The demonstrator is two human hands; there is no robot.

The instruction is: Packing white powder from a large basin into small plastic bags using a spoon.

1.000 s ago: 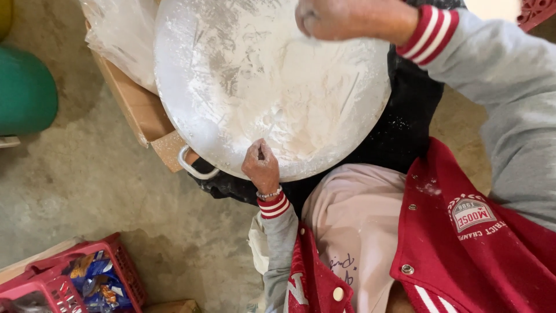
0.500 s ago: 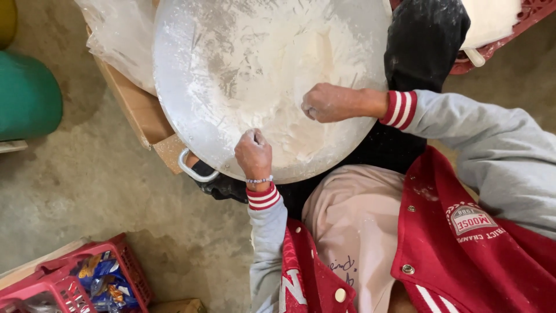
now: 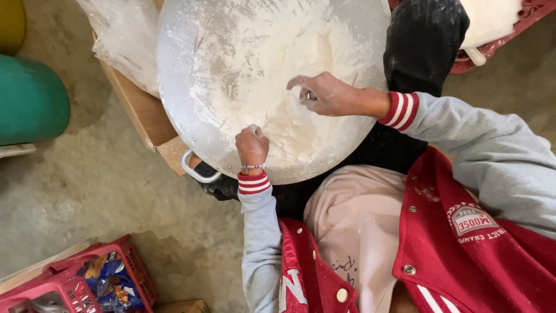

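A large round metal pan (image 3: 179,104) dusted with white flour sits in front of me, with a mound of soft white dough (image 3: 289,75) in its middle. My left hand (image 3: 252,146) is closed in a fist at the pan's near rim, gripping its edge. Over the dough's right side my right hand (image 3: 324,94) hovers, floury, fingers loosely curled and apart, holding nothing. Both arms wear grey sleeves with red striped cuffs.
A wooden box (image 3: 142,113) and a clear plastic bag (image 3: 124,40) lie left of the pan. A green drum (image 3: 29,98) stands at far left. Red plastic crates (image 3: 75,278) with packets sit lower left, another red crate (image 3: 498,35) top right. Concrete floor surrounds.
My right hand came down from the pan's far rim to the dough and shifted right. My left hand stays at the near rim. The view moved closer to the pan.
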